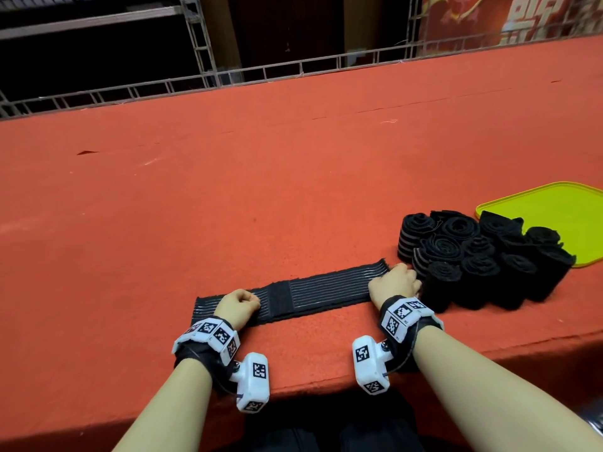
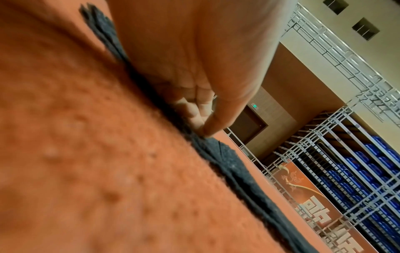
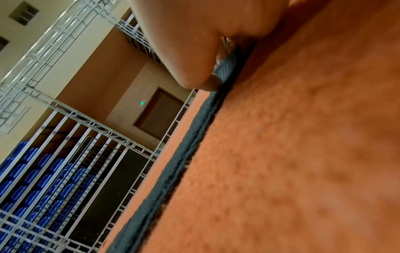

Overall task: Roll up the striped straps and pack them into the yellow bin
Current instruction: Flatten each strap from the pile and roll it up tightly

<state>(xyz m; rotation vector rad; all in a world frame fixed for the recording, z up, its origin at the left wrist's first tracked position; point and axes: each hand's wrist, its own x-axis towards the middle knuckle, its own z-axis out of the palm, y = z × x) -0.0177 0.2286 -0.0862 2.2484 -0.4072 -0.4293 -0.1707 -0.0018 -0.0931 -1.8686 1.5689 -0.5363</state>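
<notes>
A black strap with thin pale stripes point(image 1: 319, 293) lies flat along the front edge of the red table point(image 1: 261, 190). My left hand point(image 1: 241, 303) sits on its left part with curled fingers. In the left wrist view, the thumb and fingertips of that hand point(image 2: 201, 126) pinch the strap point(image 2: 216, 154). My right hand point(image 1: 398, 282) is curled over the strap's right end. Its thumb point(image 3: 194, 80) grips the edge of the strap point(image 3: 184, 145) there. Several rolled straps point(image 1: 473, 259) stand bunched to the right. Some of them overlap the near corner of the shallow yellow bin point(image 1: 554, 216).
The rolled pile touches my right hand's knuckles. A metal railing point(image 1: 228, 79) runs along the table's far edge, with a red banner point(image 1: 522, 17) behind it. The strap lies only a short way from the table's front edge point(image 1: 310, 383).
</notes>
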